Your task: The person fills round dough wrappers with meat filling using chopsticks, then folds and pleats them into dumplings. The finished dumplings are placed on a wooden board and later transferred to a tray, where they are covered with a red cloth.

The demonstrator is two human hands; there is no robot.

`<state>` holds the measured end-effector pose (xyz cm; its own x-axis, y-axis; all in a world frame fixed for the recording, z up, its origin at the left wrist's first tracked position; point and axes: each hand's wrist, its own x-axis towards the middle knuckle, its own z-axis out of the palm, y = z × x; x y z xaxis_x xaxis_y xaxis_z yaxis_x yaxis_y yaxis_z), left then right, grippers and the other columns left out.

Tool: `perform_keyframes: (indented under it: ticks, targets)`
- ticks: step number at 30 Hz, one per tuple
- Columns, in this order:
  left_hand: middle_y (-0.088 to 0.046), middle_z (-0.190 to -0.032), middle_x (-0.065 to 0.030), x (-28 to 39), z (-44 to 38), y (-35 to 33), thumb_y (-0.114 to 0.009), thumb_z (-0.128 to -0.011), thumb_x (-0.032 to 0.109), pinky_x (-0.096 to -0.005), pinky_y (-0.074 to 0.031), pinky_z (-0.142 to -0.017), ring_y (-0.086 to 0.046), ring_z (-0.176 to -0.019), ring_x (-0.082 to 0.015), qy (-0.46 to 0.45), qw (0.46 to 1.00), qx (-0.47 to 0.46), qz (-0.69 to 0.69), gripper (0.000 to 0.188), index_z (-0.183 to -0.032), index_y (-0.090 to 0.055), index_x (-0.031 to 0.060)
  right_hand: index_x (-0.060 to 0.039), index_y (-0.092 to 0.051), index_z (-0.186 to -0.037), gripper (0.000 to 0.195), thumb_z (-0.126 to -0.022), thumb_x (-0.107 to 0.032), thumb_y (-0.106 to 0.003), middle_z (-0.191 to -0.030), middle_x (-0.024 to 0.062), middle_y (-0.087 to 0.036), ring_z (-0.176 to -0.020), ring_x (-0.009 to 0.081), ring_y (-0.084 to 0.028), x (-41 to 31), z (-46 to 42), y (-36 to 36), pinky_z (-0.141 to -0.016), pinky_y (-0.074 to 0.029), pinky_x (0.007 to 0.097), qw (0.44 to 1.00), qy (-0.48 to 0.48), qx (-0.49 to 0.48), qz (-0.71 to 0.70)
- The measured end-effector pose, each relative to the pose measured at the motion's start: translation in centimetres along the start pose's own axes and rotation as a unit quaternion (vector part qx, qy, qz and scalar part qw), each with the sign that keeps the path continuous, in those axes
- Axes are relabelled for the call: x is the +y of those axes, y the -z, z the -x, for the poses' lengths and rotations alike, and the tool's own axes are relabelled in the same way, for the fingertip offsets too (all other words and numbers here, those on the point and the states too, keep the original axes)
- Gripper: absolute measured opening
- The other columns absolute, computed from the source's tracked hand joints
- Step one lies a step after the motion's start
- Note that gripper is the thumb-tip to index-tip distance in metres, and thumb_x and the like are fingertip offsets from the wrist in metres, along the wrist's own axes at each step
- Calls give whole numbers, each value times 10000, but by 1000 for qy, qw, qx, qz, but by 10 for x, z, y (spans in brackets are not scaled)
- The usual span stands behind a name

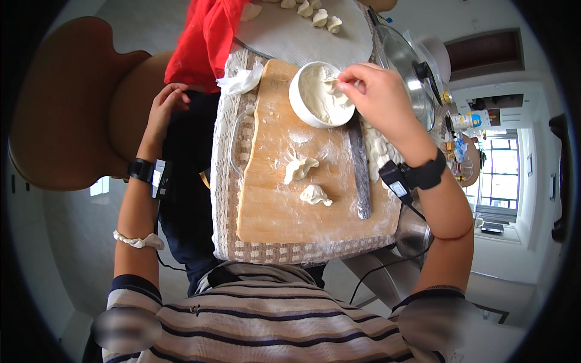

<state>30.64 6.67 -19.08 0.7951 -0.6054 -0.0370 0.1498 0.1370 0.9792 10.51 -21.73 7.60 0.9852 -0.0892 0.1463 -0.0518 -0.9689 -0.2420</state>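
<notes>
A white bowl [297,102] with flour inside stands at the far edge of a wooden cutting board [272,218]. Over its right rim, my right hand [379,93] pinches a piece of dough [331,84] between thumb and fingertips. My left hand [168,102] hangs left of the table beside red cloth, fingers loosely curled, with nothing visible in it. Two pleated dough pieces, one [299,169] above the other [316,195], lie mid-board. A dark flat bar [361,181], dusted with flour, rests along the board's right side. Flour is scattered over the wood.
Several shaped dumplings [320,18] sit on a round mat [299,43] at the far side. A glass lid [413,84] and flattened dough pieces [379,147] are on the right. Crumpled white tissue [243,79] lies upper left. A person in red clothing [204,41] is at the left; a brown chair [63,104] stands there.
</notes>
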Motion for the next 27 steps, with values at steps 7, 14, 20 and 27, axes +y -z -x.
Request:
perform_keyframes:
  ticks: [7, 14, 20, 27]
  targets:
    - [-615, -841, 3, 1, 1, 2, -476, -971, 241, -216, -470, -740, -577, -752, -84, 11, 1000, 2, 6, 246, -1090, -600, 65, 16, -658, -883, 139, -818, -106, -672, -724, 85, -648, -624, 132, -582, 17, -15, -18, -612, -470, 256, 998, -28, -48, -21]
    - [-612, -839, -3, -2, -1, 5, -472, -973, 233, -221, -476, -745, -579, -755, -86, 5, 1000, -8, 12, 247, -1091, -594, 53, 6, -663, -874, 124, -823, -107, -654, -749, 93, -660, -664, 163, -618, 16, -15, -19, -628, -487, 280, 987, -79, -100, -100]
    - [-613, -829, -9, 0, 0, 6, -468, -976, 223, -225, -478, -743, -580, -747, -87, 3, 1000, -6, 16, 246, -1085, -593, 41, -19, -643, -925, 119, -870, -124, -642, -799, -18, -624, -671, 48, -549, 25, -45, 18, -623, -456, 186, 929, -199, -179, -255]
    - [-613, -825, -11, -3, -2, 3, -469, -974, 215, -218, -467, -723, -573, -736, -86, -2, 1000, -10, 22, 241, -1080, -592, 38, -68, -647, -926, 155, -894, -219, -637, -797, -16, -647, -676, 46, -581, 84, -97, 41, -552, -433, 206, 934, -228, -117, -248]
